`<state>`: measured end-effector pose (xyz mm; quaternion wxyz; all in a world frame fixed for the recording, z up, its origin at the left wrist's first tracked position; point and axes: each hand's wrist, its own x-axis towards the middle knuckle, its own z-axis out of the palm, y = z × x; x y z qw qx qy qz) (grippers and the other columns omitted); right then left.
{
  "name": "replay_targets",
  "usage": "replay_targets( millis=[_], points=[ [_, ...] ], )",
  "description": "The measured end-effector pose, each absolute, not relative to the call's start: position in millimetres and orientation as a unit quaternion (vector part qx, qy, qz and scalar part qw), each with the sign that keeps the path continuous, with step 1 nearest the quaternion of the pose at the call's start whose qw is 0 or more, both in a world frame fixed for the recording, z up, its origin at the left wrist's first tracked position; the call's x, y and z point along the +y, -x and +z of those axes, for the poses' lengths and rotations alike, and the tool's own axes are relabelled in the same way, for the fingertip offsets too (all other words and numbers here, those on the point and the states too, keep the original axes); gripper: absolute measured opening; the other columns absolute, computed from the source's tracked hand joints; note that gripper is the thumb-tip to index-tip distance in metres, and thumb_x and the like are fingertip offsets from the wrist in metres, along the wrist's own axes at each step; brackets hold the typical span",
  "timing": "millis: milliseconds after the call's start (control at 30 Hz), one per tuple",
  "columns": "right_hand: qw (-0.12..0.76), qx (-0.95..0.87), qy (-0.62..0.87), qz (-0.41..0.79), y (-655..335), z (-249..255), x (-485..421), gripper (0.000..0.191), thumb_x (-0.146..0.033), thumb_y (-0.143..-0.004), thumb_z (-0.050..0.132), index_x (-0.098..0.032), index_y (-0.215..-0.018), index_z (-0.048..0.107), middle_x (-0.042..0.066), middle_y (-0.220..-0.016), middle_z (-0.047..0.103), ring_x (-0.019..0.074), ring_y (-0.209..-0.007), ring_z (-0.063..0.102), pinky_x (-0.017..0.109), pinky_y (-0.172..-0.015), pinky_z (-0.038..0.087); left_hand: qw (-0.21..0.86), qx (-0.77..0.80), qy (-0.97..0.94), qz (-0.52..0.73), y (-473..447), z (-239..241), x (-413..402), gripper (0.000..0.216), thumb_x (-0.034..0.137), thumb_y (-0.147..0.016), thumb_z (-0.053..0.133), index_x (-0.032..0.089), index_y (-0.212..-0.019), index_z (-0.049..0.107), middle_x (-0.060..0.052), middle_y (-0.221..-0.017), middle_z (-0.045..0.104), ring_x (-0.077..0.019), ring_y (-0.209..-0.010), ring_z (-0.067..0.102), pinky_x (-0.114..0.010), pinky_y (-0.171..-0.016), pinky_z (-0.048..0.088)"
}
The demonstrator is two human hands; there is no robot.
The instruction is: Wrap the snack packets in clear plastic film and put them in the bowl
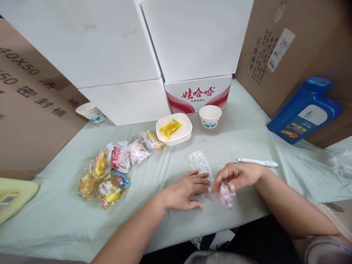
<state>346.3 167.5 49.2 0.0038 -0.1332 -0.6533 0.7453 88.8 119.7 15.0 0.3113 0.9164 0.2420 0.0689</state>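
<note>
My left hand point(185, 190) lies on the pale green table cover point(154, 220), fingers stretched toward a crumpled clear plastic wrapper point(200, 162) and touching its near end. My right hand point(236, 178) is curled in a pinch on a small clear-wrapped packet with pink print point(227, 195) just above the table. The two hands almost meet. Left of them lies a row of several wrapped snacks point(115, 168). A white dish point(181, 137) behind holds one yellow wrapped sweet point(170, 128).
A white paper cup point(210, 116) stands right of the dish, another point(90, 112) at back left. A white pen-like tool point(258, 162) lies to the right. White boxes point(132, 55), cardboard point(288, 47), a blue jug point(305, 110) and a yellow object point(13, 196) ring the table.
</note>
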Motion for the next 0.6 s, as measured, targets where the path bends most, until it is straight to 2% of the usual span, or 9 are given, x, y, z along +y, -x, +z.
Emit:
replay_targets(
  millis=[67, 167, 367, 600],
  points=[
    [0.082, -0.593, 0.156, 0.786, -341.7, 40.8, 171.3, 0.070, -0.068, -0.082, 0.059, -0.014, -0.126, 0.057, 0.017, -0.117, 0.067, 0.0221, -0.090, 0.071, 0.025, -0.063, 0.053, 0.335, 0.229, -0.911, 0.071, -88.6, 15.4, 121.2, 0.042, 0.041, -0.083, 0.068, 0.030, -0.123, 0.061, -0.003, -0.133, 0.062, -0.0274, -0.136, 0.044, -0.047, -0.119, 0.024],
    [0.157, -0.532, 0.245, 0.795, -334.3, 31.5, 175.7, 0.064, -0.064, -0.086, 0.056, -0.016, -0.128, 0.054, 0.021, -0.132, 0.059, 0.0234, -0.099, 0.069, 0.026, -0.066, 0.055, 0.354, 0.215, -0.907, 0.081, -88.8, 16.4, 124.2, 0.048, 0.037, -0.083, 0.069, 0.029, -0.129, 0.058, -0.004, -0.133, 0.063, -0.0262, -0.133, 0.048, -0.045, -0.119, 0.024],
    [0.187, -0.493, 0.324, 0.785, -324.1, 27.7, 177.2, 0.065, -0.055, -0.086, 0.063, -0.019, -0.137, 0.046, 0.019, -0.149, 0.042, 0.0236, -0.102, 0.068, 0.031, -0.070, 0.058, 0.344, 0.251, -0.899, 0.103, -87.3, 13.1, 128.7, 0.050, 0.040, -0.082, 0.069, 0.025, -0.129, 0.058, -0.009, -0.133, 0.061, -0.0279, -0.129, 0.051, -0.045, -0.113, 0.034],
    [0.178, -0.520, 0.333, 0.766, -319.3, 18.7, 177.9, 0.069, -0.048, -0.091, 0.058, -0.029, -0.150, 0.028, 0.014, -0.159, 0.025, 0.0190, -0.102, 0.067, 0.027, -0.069, 0.058, 0.338, 0.239, -0.905, 0.101, -86.4, 10.0, 127.9, 0.052, 0.037, -0.083, 0.068, 0.025, -0.133, 0.056, -0.008, -0.136, 0.060, -0.0273, -0.131, 0.049, -0.046, -0.115, 0.031]
  ],
)
